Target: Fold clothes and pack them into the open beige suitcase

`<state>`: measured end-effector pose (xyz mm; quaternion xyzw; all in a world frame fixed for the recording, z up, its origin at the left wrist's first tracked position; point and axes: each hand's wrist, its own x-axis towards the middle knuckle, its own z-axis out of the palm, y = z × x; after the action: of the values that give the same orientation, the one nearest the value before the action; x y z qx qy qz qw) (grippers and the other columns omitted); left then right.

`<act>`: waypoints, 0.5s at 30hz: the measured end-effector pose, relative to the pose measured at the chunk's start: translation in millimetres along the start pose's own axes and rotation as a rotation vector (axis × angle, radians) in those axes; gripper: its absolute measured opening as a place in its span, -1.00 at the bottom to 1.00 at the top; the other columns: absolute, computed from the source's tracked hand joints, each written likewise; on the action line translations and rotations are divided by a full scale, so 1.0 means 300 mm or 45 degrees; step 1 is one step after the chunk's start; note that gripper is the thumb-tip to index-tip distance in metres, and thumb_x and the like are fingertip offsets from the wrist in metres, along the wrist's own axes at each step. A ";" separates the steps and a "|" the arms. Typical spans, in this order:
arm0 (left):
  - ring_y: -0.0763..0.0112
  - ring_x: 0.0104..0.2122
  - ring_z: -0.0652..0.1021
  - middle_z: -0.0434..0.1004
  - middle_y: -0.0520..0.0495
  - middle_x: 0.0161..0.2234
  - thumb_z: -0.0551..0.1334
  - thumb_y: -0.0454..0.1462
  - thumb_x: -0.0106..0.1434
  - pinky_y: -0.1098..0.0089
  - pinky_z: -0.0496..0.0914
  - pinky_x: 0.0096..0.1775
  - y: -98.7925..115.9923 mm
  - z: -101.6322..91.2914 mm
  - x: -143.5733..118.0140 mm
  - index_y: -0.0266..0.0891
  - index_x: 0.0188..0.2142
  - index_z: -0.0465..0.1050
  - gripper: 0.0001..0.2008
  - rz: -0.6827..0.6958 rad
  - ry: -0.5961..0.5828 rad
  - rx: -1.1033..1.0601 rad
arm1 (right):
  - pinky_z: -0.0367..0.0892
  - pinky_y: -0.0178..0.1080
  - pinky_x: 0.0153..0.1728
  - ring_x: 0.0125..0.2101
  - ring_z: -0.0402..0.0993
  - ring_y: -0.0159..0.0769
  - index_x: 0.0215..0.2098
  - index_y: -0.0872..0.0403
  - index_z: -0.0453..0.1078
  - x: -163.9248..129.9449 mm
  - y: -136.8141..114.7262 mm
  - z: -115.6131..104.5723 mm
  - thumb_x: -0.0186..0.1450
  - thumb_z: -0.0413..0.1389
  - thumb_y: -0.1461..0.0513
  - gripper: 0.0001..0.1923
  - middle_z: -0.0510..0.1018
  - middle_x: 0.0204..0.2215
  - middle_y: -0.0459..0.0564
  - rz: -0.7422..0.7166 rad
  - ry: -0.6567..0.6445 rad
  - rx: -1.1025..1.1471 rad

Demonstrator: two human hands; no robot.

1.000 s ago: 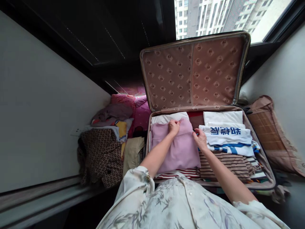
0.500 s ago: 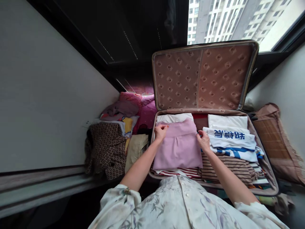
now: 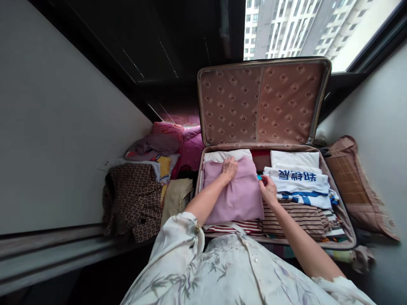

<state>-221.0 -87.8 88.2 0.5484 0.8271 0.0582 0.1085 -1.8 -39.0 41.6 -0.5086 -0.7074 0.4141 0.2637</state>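
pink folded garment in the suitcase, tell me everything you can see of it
The pink folded garment is plain mauve-pink, soft-looking cloth folded to a rough rectangle. It lies flat on top of the left stack in the open suitcase, over a red-and-white striped piece and a white one. The left hand rests palm-down on its far edge; the right hand touches its right edge.

Two hands are in view: the left hand [image 3: 229, 166] and the right hand [image 3: 268, 189]. One open suitcase [image 3: 337, 212] lies around them. Under the left hand lies one folded pink garment [image 3: 233, 199]. Just right of the right hand lies one white shirt with blue lettering [image 3: 297, 180]. Near the right wrist lies one brown-striped garment [image 3: 302, 214]. Well left of the left hand sits one heap of loose clothes [image 3: 149, 178].
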 end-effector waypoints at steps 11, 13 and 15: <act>0.32 -0.29 0.58 0.62 -0.15 -0.31 0.23 -0.39 0.24 0.39 0.43 -0.18 -0.116 -0.073 -0.053 -0.30 -0.39 0.60 -0.85 -0.301 0.243 -0.485 | 0.39 -0.10 -0.10 -0.29 0.50 -0.15 -0.13 0.13 0.49 0.005 0.014 -0.026 0.15 0.00 -0.01 -0.50 0.62 -0.28 0.14 0.058 0.049 0.034; 0.36 -0.33 0.58 0.62 -0.11 -0.34 0.24 -0.36 0.23 0.42 0.42 -0.23 -0.165 -0.101 -0.117 -0.30 -0.40 0.61 -0.85 -0.358 0.340 -0.616 | 0.39 -0.10 -0.12 -0.30 0.50 -0.15 -0.13 0.13 0.49 0.008 0.012 -0.023 0.14 -0.01 0.01 -0.51 0.62 -0.29 0.13 0.045 0.022 0.010; 0.39 -0.37 0.57 0.62 -0.08 -0.39 0.25 -0.32 0.20 0.44 0.42 -0.25 -0.238 -0.133 -0.211 -0.29 -0.41 0.62 -0.85 -0.425 0.489 -0.769 | 0.38 -0.10 -0.12 -0.31 0.49 -0.15 -0.12 0.12 0.49 0.010 0.013 -0.020 0.14 -0.02 0.02 -0.51 0.61 -0.29 0.12 0.022 -0.012 -0.014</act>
<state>-270.7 -173.2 118.8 0.3288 0.8558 0.3821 0.1162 4.0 -33.8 41.1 -0.5141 -0.7064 0.4150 0.2540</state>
